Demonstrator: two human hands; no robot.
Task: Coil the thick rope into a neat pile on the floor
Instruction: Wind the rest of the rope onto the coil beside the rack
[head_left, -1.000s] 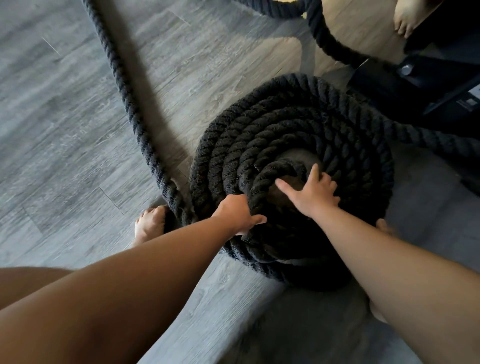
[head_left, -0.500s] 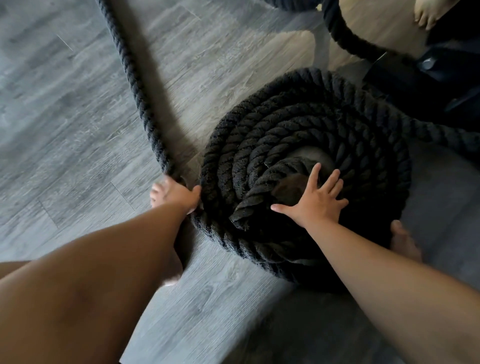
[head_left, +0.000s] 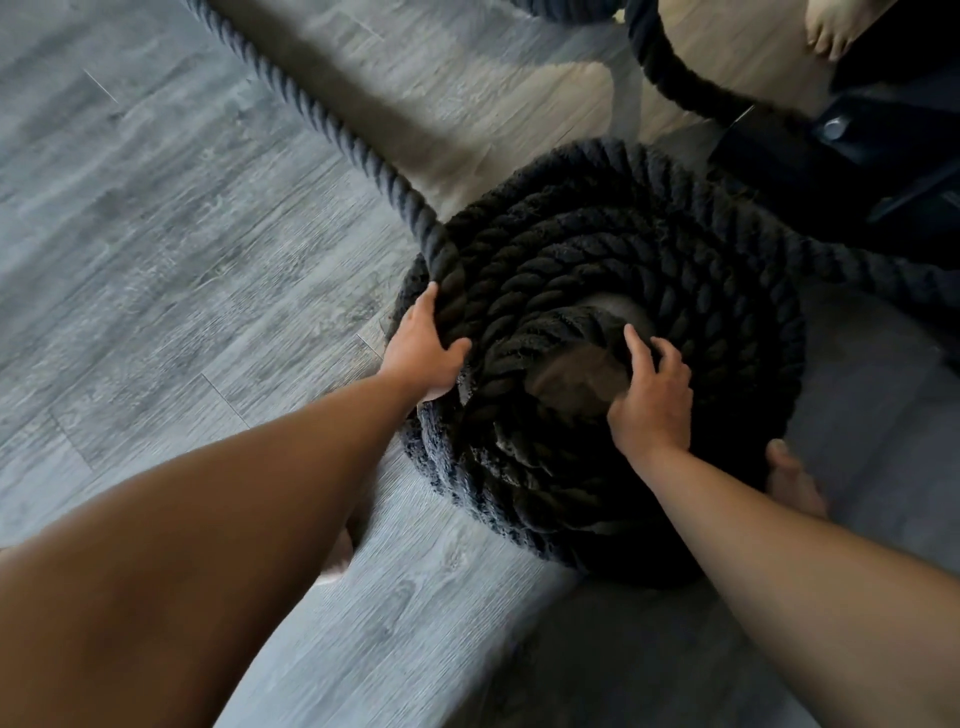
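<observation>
1. Grey wood-look plank floor (head_left: 182, 234) is lying partly in sun and partly in shadow. A dark equipment base (head_left: 857, 171) is standing at the upper right, close to the pile.
2. The thick rope (head_left: 649, 260) is sitting on the floor as a round stack of several turns, with bare floor showing through the open centre. A free length (head_left: 332, 124) is running off up-left across the planks. Another stretch is leaving to the right, past the equipment base.
3. The left hand (head_left: 423, 353) is gripping the top outer turn at the left rim, where the free length is joining the stack. Its thumb is lying over the top.
4. The right hand (head_left: 652, 400) is hooking bent fingers over the innermost turn at the edge of the centre hole. The hands are apart, each on the rope.
5. A bare foot (head_left: 792, 478) is standing just beside the coil's near right edge.
6. Judgement: the incoming length is being seated as the next turn, and a good deal is looking uncoiled.
7. Risk: the rope is looking stiff and heavy, so a turn pulled hard could be dragging the stack sideways or tipping the upper layers into the hole.
8. Risk: the stretch by the equipment base could be snagging there. The foot is sitting near enough to be getting caught under a sliding turn.
</observation>
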